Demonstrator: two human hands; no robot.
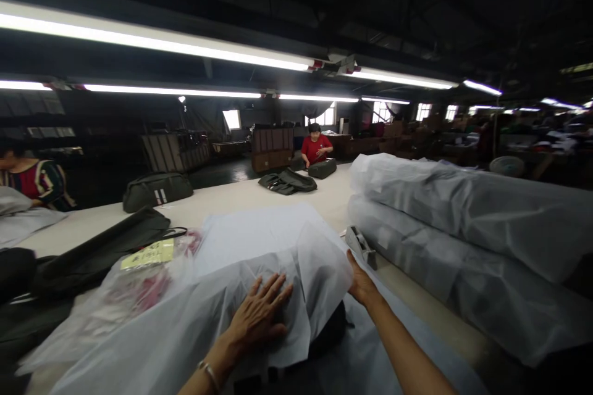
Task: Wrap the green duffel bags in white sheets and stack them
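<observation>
My left hand [262, 308] lies flat, fingers spread, on a thin whitish wrapping sheet [222, 296]. The sheet is draped over a dark bag [331, 330], which shows only beneath the sheet's near right edge. At the right side, my right hand [362, 281] holds the sheet's raised edge, with its fingertips partly hidden behind it. Beyond both hands a stack of flat white sheets [259, 228] rests on the table. A grey tape dispenser [360, 245] stands just past my right hand.
Two long wrapped bundles [454, 216] are stacked at the right. On the left lie a clear plastic bag with a yellow label [148, 254] and dark bags [106, 247]. More dark bags [157, 190] sit along the pale table [227, 197]. A person in red [316, 145] stands opposite; another [39, 179] is far left.
</observation>
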